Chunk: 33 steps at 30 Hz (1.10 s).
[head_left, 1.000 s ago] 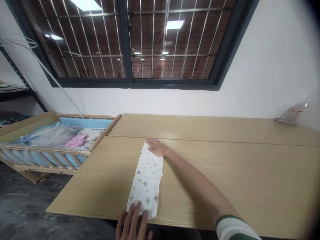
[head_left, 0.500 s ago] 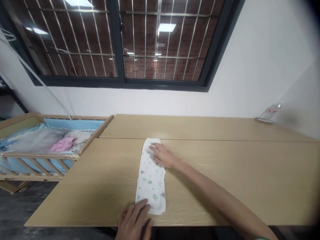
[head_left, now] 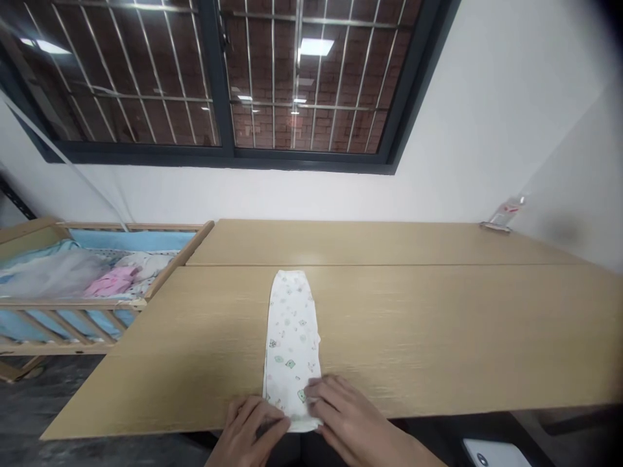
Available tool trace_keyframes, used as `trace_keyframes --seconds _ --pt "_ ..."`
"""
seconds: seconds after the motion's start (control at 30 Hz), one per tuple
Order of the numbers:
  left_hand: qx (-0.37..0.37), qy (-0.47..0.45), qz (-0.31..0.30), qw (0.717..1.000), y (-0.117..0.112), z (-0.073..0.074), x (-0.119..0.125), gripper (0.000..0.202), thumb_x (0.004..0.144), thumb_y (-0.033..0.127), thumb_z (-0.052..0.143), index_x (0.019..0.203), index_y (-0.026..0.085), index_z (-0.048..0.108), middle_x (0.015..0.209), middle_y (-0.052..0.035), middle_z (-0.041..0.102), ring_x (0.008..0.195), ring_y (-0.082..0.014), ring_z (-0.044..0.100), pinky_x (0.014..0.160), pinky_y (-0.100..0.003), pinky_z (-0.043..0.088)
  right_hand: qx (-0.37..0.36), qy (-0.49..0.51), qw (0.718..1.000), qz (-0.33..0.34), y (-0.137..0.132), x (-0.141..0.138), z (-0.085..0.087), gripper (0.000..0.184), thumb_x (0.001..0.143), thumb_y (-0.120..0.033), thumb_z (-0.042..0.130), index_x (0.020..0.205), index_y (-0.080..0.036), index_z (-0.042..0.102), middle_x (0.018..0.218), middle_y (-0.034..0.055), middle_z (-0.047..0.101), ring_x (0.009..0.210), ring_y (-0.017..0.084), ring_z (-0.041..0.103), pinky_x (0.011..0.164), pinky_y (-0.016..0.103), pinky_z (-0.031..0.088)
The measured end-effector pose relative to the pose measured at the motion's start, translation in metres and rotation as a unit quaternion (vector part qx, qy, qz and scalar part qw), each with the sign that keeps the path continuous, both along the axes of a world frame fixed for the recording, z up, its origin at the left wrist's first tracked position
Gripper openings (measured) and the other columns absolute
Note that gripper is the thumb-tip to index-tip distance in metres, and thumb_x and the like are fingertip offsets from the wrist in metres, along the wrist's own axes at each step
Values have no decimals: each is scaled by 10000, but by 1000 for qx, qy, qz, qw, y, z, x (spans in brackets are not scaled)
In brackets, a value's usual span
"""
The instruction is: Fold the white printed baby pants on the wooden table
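Note:
A long, narrow folded white cloth with small green prints (head_left: pixel 291 331) lies lengthwise on the wooden table (head_left: pixel 438 324), reaching from the table's seam to its near edge. My left hand (head_left: pixel 250 427) rests on the cloth's near left corner with the fingers curled over the hem. Beside it, my right hand (head_left: pixel 343 415) presses on the near right corner, fingers closed on the fabric. Both hands sit at the table's front edge, almost touching each other.
A wooden baby crib (head_left: pixel 92 279) with blue padding and pink and white clothes stands against the table's left side. A small clear bottle (head_left: pixel 503 214) lies at the far right by the wall. A white device (head_left: pixel 496 453) shows below the table edge.
My right hand has slid from the far end of the cloth down its length to the near end, next to my left hand. The view has shifted a little to the right.

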<state>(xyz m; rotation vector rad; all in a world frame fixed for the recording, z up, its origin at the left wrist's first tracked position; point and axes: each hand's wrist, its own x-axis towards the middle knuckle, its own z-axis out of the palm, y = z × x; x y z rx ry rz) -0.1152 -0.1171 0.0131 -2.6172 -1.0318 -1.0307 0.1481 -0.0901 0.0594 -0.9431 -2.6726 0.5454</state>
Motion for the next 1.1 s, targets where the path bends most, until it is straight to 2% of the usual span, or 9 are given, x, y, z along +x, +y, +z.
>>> trace_keyframes --seconds 0.1,0.23,0.4,0.5,0.57,0.7,0.8,0.97,1.1 --pt "-32 -32 -40 998 0 13 0 434 843 -19 465 1064 279 691 820 29 707 745 -109 638 757 -233 490 -48 22 999 -9 -2 1 23 211 991 -234 482 1130 -287 632 1113 76 700 1087 251 637 1010 424 500" --pt "-96 -86 -52 990 13 40 -5 266 921 134 564 1130 264 664 951 6 748 851 -125 683 841 -248 524 -105 70 990 -57 10 6 60 128 1009 -359 510 1052 -304 617 1040 50 698 1007 230 651 881 374 536" --pt "-162 -183 6 970 70 75 -2 176 951 301 604 1084 245 706 975 -21 761 909 -159 692 842 -271 539 -117 154 976 -98 60 11 77 230 1021 -447 493 1046 -260 624 1029 53 676 940 211 630 837 342 515" --pt "-213 -202 35 955 122 85 6 249 946 367 609 1113 219 720 1049 -45 763 935 -176 691 887 -307 534 -116 198 967 -114 107 9 68 294 1001 -479 512 1052 -219 638 1021 63 668 900 204 617 806 323 502" --pt "-241 -215 51 945 157 83 11 288 943 372 603 1144 197 712 1128 -64 751 982 -188 687 919 -320 534 -118 228 957 -133 144 5 55 312 978 -483 539 1037 -197 649 1032 73 673 888 203 614 775 315 497" --pt "-262 -209 114 935 219 61 23 279 947 311 565 1143 171 704 1166 -83 737 977 -194 687 914 -320 542 -137 275 937 -168 215 -6 15 291 913 -448 592 947 -165 646 866 47 665 790 185 598 704 298 476" --pt "-261 -189 165 932 249 40 30 259 942 245 544 1124 152 704 1158 -117 728 962 -213 683 903 -343 534 -133 305 912 -240 252 -14 -16 207 805 -337 680 914 -175 613 785 -7 613 706 144 555 650 260 448" --pt "-260 -129 209 934 265 25 38 242 938 205 532 1100 167 707 1105 -120 734 1014 -236 676 912 -350 519 -136 289 901 -293 275 -18 -45 167 778 -289 695 860 -189 589 764 -17 608 690 136 555 635 247 455" --pt "-218 -93 231 944 232 27 38 393 956 254 513 1325 142 591 1355 -191 604 1254 -322 558 1064 -470 426 -62 249 928 -272 266 -13 -38 173 882 -308 602 985 -169 612 922 52 669 834 183 620 776 318 516"
